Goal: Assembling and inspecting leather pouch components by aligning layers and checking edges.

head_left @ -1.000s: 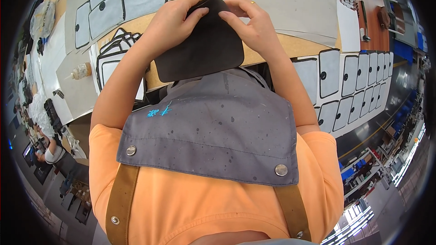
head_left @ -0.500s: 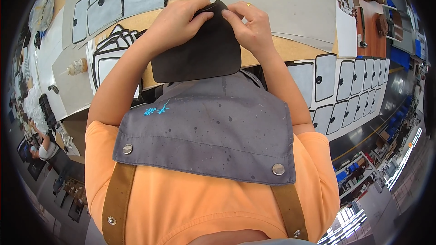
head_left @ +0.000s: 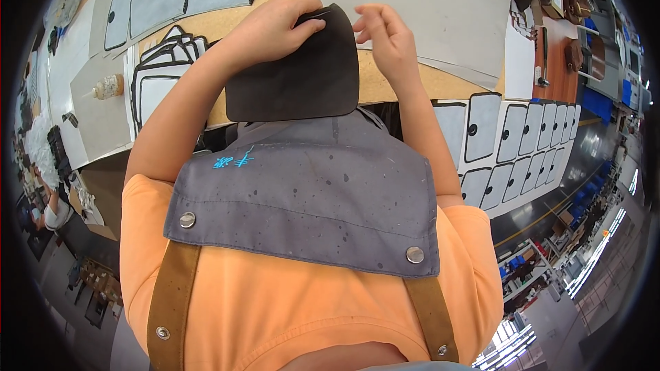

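A black, leather-like panel (head_left: 295, 86) with rounded corners hangs at the near edge of the table, over the top of my apron. My left hand (head_left: 282, 27) grips its upper edge, thumb in front and fingers behind. Just right of the panel's upper corner, my right hand (head_left: 388, 41) is lifted off it, fingers loosely bent and apart, with nothing visible in them. To the left of my left forearm lies a stack of white pieces with black borders (head_left: 161, 79).
White black-edged panels with round black spots lie at the back left (head_left: 158, 14) and in rows at right (head_left: 485, 127). A large grey sheet (head_left: 405, 14) covers the far middle. A small bottle (head_left: 108, 87) is at left; a red-brown board (head_left: 553, 62) sits far right.
My right hand has let go of the panel's upper right corner and moved slightly right. My left hand keeps its hold on the panel.
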A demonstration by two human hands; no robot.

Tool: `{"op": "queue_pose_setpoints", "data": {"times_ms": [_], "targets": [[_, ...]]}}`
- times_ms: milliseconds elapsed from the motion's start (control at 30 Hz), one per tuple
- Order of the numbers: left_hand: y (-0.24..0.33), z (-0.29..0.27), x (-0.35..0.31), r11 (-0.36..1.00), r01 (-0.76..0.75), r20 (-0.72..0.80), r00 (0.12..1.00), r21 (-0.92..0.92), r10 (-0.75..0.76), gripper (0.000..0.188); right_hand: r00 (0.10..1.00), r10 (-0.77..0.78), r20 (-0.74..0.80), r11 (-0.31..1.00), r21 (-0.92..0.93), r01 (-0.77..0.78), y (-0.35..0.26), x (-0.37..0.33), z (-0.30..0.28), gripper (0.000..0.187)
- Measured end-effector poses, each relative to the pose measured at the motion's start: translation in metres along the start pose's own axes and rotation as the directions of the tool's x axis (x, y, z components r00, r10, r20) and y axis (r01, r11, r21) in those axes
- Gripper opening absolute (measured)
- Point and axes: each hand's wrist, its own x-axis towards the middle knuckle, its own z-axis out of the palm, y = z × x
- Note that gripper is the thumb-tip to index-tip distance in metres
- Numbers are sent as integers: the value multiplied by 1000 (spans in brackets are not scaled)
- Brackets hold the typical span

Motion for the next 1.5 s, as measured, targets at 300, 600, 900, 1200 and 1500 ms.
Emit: {"op": "queue_pose_setpoints", "data": {"times_ms": [300,600,900,1200,1500], "targets": [[6,3,0,992,-40,-7,999,-118,39,24,999,0,48,998,57,-3,-3,-7,14,16],[-27,-18,-10,950,253,187,958,-185,-218,44,994,-28,-103,928,366,64,-4,-6,0,7],[-84,25,-21,817,420,-90,868,-396,-489,68,920,-276,-277,884,302,356,-44,3,-28,8],[-18,3,18,487,-145,-362,847,-862,-390,35,962,-47,-267,838,514,184,-15,0,-58,13],[20,-34,-5,978,-205,-523,830,41,196,26,833,-550,-62,804,-310,508,-66,24,-26,27]]}}
